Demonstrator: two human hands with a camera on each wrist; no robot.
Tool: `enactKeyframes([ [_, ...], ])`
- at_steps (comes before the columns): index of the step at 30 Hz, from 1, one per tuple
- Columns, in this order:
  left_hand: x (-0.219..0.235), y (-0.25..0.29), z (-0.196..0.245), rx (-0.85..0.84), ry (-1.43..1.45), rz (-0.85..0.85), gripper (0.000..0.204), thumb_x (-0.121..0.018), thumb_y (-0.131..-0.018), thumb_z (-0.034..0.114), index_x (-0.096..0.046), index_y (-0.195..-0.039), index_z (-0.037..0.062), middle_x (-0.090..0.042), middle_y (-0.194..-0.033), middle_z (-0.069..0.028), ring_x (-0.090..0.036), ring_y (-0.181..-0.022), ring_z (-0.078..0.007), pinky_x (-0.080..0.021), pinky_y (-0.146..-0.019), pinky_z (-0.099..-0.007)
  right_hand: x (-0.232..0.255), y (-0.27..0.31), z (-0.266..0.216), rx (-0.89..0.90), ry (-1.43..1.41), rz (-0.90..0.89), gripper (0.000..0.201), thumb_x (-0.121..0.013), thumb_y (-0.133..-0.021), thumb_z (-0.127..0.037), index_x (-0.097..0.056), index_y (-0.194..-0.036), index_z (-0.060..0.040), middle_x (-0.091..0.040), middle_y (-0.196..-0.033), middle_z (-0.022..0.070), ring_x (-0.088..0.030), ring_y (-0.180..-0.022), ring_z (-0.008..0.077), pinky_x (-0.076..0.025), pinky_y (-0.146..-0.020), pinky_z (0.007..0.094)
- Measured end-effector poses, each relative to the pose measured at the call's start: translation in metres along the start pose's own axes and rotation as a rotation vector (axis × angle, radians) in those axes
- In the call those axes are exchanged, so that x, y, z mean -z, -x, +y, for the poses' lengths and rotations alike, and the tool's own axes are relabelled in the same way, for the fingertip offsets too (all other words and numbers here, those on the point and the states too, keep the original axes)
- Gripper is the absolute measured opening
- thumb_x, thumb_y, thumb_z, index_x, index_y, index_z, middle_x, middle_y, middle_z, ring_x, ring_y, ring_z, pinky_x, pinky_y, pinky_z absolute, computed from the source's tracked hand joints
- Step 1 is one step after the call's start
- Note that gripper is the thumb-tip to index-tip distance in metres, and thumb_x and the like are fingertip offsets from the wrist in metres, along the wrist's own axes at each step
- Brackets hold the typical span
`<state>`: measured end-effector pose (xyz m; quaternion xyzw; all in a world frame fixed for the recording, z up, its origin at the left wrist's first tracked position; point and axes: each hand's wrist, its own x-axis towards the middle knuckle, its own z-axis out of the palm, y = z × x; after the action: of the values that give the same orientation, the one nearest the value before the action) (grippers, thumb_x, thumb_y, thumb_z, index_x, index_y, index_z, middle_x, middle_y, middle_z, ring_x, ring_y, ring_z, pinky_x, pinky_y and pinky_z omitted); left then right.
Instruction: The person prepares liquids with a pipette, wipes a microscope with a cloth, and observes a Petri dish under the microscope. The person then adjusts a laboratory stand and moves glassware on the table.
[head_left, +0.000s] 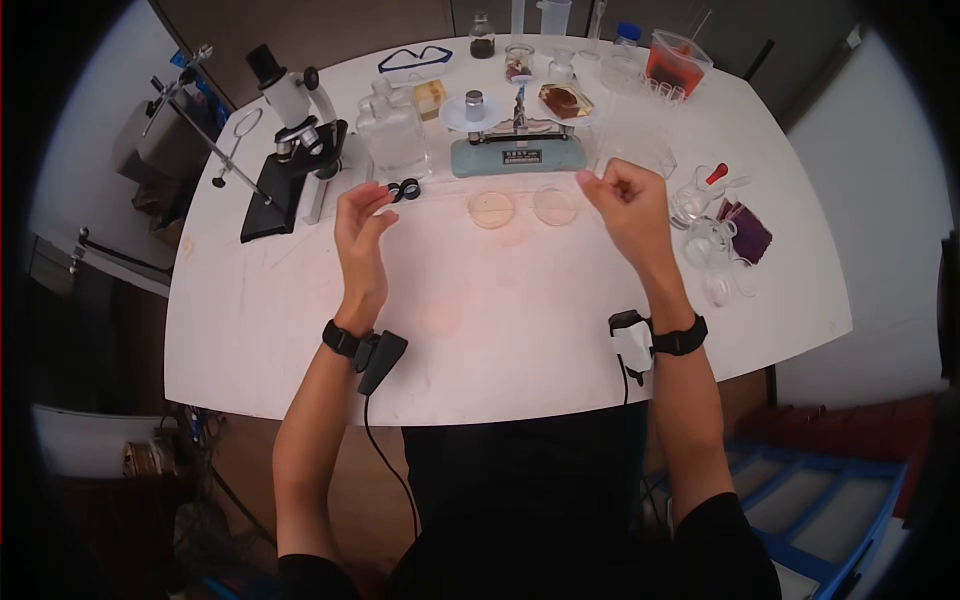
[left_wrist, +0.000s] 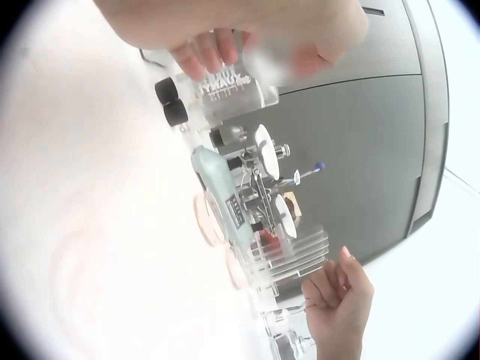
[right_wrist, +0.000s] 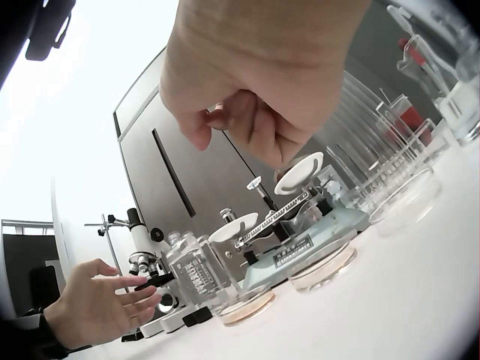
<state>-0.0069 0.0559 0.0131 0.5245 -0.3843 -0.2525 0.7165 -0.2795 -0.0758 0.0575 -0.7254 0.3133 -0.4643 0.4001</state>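
Observation:
My left hand [head_left: 362,245] is raised over the table, its fingers loosely bent and apart from the thumb. In the right wrist view the same hand [right_wrist: 97,306] shows nothing held. My right hand [head_left: 632,212] is raised at the right with its fingers curled in, and no object shows in it. Two shallow round dishes [head_left: 491,209] [head_left: 555,206] lie between the hands. Behind them stands a balance with a pale green base [head_left: 480,157], a metal weight [head_left: 474,105] on its left pan and a brown lump [head_left: 565,101] on its right.
A microscope [head_left: 300,125] and a ring stand [head_left: 268,205] stand at the left, with clear bottles [head_left: 392,140] beside the balance. Glassware [head_left: 708,243], a red-topped dropper [head_left: 716,174] and purple pieces [head_left: 748,235] lie at the right. Goggles [head_left: 415,60] and a red-filled container [head_left: 675,66] are farther back.

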Motion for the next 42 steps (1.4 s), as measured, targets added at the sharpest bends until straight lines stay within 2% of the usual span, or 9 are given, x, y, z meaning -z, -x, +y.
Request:
enactKeyframes([
  [7, -0.022, 0.003, -0.019, 0.034, -0.024, -0.025, 0.035, -0.056, -0.079, 0.001, -0.052, -0.114, -0.0025, -0.055, -0.116, -0.0132, -0.056, -0.108, -0.0226, -0.046, -0.091, -0.0332, 0.101, 0.024, -0.032, -0.072, 0.094, 0.232, 0.026, -0.067, -0.089, -0.009, -0.052, -0.069, -0.0028, -0.045, -0.059, -0.0059, -0.037, -0.054, 0.0017, -0.027, -0.05, 0.0198],
  [11, -0.014, 0.002, -0.024, 0.054, -0.049, -0.024, 0.037, -0.051, -0.082, 0.006, -0.051, -0.119, -0.0012, -0.055, -0.12, -0.013, -0.055, -0.109, -0.0213, -0.047, -0.089, -0.0332, 0.152, 0.052, -0.031, -0.086, 0.262, 0.349, 0.011, -0.066, -0.089, -0.008, -0.06, -0.093, 0.0001, -0.055, -0.073, -0.0003, -0.05, -0.067, 0.0058, -0.04, -0.063, 0.0207],
  [13, -0.012, 0.003, -0.026, 0.05, -0.032, -0.036, 0.037, -0.051, -0.082, 0.005, -0.051, -0.119, -0.002, -0.056, -0.119, -0.0135, -0.055, -0.108, -0.0212, -0.048, -0.088, -0.0329, 0.164, 0.067, -0.023, -0.094, 0.386, 0.386, 0.018, -0.066, -0.088, -0.008, -0.062, -0.104, 0.0007, -0.058, -0.081, 0.0022, -0.054, -0.074, 0.0078, -0.044, -0.068, 0.0217],
  [16, -0.013, 0.005, -0.026, 0.058, -0.023, -0.026, 0.037, -0.051, -0.083, 0.006, -0.052, -0.119, -0.0008, -0.056, -0.119, -0.0128, -0.055, -0.108, -0.0208, -0.048, -0.088, -0.0325, 0.177, 0.086, -0.002, -0.2, 0.483, 0.294, 0.05, -0.065, -0.088, -0.009, -0.048, -0.133, 0.0007, -0.06, -0.111, 0.0116, -0.057, -0.106, 0.0188, -0.045, -0.088, 0.0297],
  [19, -0.014, 0.006, -0.026, 0.049, -0.017, -0.03, 0.037, -0.053, -0.083, 0.007, -0.052, -0.119, 0.0003, -0.056, -0.119, -0.0119, -0.056, -0.108, -0.0208, -0.048, -0.088, -0.0326, 0.177, 0.098, 0.013, -0.255, 0.54, 0.249, 0.068, -0.075, -0.08, -0.015, -0.042, -0.138, -0.0017, -0.055, -0.126, 0.018, -0.055, -0.115, 0.025, -0.046, -0.091, 0.0378],
  [26, -0.013, 0.008, -0.024, 0.041, -0.032, -0.048, 0.037, -0.053, -0.083, 0.007, -0.052, -0.119, 0.0, -0.056, -0.118, -0.0117, -0.056, -0.107, -0.0205, -0.047, -0.087, -0.0318, 0.155, 0.086, 0.025, -0.241, 0.631, 0.232, 0.075, -0.08, -0.076, -0.019, -0.041, -0.138, 0.001, -0.054, -0.128, 0.0177, -0.055, -0.114, 0.0272, -0.046, -0.091, 0.0421],
  [28, -0.012, 0.009, -0.025, 0.046, -0.026, -0.041, 0.037, -0.053, -0.083, 0.007, -0.052, -0.119, -0.0001, -0.057, -0.118, -0.0116, -0.056, -0.106, -0.0203, -0.047, -0.087, -0.0316, 0.153, 0.08, 0.028, -0.15, 0.79, 0.208, 0.073, -0.082, -0.074, -0.019, -0.046, -0.134, 0.002, -0.056, -0.123, 0.0175, -0.058, -0.107, 0.0277, -0.048, -0.089, 0.039],
  [34, -0.01, 0.008, -0.027, 0.023, -0.027, -0.053, 0.038, -0.054, -0.082, 0.007, -0.052, -0.119, -0.0002, -0.056, -0.116, -0.0111, -0.056, -0.106, -0.0198, -0.047, -0.085, -0.031, 0.141, 0.065, 0.011, -0.13, 0.98, 0.091, 0.069, -0.083, -0.069, -0.02, -0.053, -0.127, 0.002, -0.061, -0.114, 0.0181, -0.062, -0.094, 0.0274, -0.051, -0.082, 0.036],
  [42, -0.01, 0.009, -0.025, 0.017, -0.051, -0.066, 0.039, -0.055, -0.081, 0.009, -0.051, -0.119, -0.0002, -0.055, -0.115, -0.011, -0.056, -0.107, -0.0201, -0.047, -0.085, -0.0304, 0.142, 0.056, 0.011, -0.146, 1.019, 0.027, 0.065, -0.084, -0.068, -0.024, -0.054, -0.121, -0.0006, -0.067, -0.099, 0.0191, -0.065, -0.085, 0.0301, -0.052, -0.075, 0.0379],
])
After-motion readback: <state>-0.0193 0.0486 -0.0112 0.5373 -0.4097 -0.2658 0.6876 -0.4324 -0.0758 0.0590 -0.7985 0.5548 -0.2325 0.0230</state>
